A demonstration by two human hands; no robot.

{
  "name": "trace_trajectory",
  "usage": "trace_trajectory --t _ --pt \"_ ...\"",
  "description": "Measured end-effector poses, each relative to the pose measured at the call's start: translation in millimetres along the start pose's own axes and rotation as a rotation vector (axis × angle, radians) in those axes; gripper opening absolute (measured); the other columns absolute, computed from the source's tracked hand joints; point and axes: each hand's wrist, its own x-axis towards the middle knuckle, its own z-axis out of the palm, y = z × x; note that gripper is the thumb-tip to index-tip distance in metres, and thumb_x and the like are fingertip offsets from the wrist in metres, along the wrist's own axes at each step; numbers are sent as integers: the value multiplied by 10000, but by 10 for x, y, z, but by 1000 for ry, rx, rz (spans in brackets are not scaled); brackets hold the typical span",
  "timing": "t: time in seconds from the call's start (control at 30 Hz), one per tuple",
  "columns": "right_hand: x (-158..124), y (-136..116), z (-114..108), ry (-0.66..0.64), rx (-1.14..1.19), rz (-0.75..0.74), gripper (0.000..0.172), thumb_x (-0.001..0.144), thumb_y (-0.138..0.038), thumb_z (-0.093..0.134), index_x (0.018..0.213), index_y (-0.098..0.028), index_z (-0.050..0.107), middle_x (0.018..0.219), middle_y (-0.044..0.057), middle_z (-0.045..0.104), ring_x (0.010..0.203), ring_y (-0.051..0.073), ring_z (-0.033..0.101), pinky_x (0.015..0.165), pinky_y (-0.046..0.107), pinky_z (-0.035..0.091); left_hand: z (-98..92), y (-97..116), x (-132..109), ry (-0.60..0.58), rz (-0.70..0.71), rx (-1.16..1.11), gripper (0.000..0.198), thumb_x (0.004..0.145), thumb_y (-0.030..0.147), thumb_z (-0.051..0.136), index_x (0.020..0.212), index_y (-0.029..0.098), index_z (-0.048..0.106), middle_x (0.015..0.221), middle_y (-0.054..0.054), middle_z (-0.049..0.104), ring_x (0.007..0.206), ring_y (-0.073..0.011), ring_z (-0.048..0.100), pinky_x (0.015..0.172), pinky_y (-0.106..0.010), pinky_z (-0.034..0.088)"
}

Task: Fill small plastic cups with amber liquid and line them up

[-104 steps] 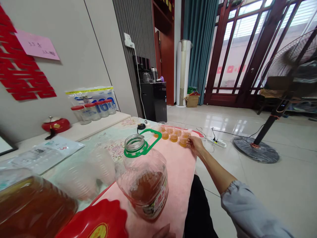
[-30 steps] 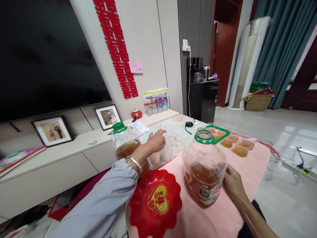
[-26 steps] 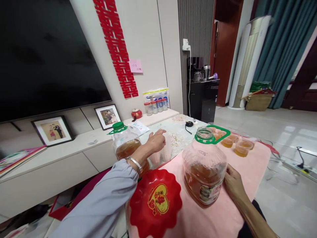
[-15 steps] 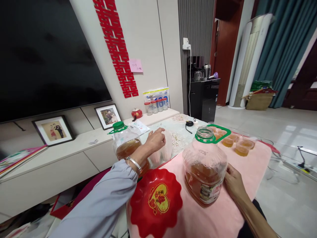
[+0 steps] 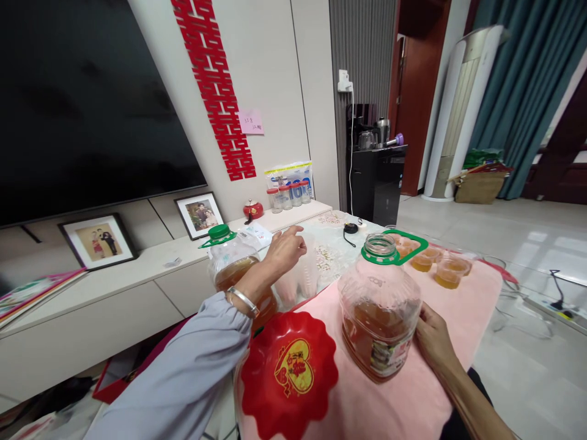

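Note:
My left hand (image 5: 287,249) hangs over stacks of clear plastic cups (image 5: 308,278), index finger stretched out and the others bent. Its thumb is hidden, and I see nothing held in it. Against the right side of an uncapped plastic jug (image 5: 380,305) rests my right hand (image 5: 433,336), fingers curled and partly hidden behind it. The jug stands upright, partly filled with amber liquid, its green handle (image 5: 415,247) tilted to the right. Behind my left forearm is a second jug (image 5: 233,269) with a green cap. A red scalloped tray (image 5: 316,360) lies in front.
Several cups of amber liquid (image 5: 448,273) stand on the pink cloth (image 5: 481,293) at the right. A black tape measure (image 5: 351,228) lies on the table's far part. Along the wall, a white cabinet (image 5: 151,269) carries framed photos (image 5: 200,215), a red pot (image 5: 253,210) and several glass jars (image 5: 286,197).
My left hand has risen slightly above the cup stacks, its index finger more stretched out. The right hand and the uncapped jug have not moved.

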Motion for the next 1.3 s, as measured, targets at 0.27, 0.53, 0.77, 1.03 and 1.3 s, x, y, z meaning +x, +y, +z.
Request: trace_trajectory --t 0.27,0.53,0.77,1.03,1.3 --pt "7 -1 -9 19 -22 -14 204 706 -409 781 722 -227 690 660 -21 667 647 181 566 616 295 476 -329 147 -261 94 34 -45 178 949 172 570 983 136 741 1598 -76 444 1423 -253 514 1262 -462 360" --pt "4 23 -7 37 -15 -10 182 710 -381 776 753 -225 695 674 -8 696 639 181 581 587 289 484 -49 121 -1138 -39 80 -153 180 953 224 515 908 201 687 1540 5 501 1171 -178 669 1043 -377 532" --pt "0 20 -9 43 -19 -17 122 708 -319 754 767 -227 701 668 -12 692 644 181 586 607 293 497 589 3 -1618 -184 -15 -210 211 943 207 459 887 198 662 1520 -48 535 1347 -218 579 1107 -391 507" --pt "-5 38 -18 39 -12 -24 102 712 -281 764 788 -227 722 684 -23 688 665 176 578 643 293 491 836 -50 -1755 -200 -115 -201 337 994 386 449 983 221 743 1575 -48 495 1478 -261 463 1264 -435 394" --pt "11 119 -49 5 69 -20 140 770 -354 770 838 -242 722 701 -22 690 678 188 592 683 317 503 785 445 -1821 -175 -277 -445 800 851 319 617 1594 223 338 1745 0 140 1633 -211 169 1370 -447 220"
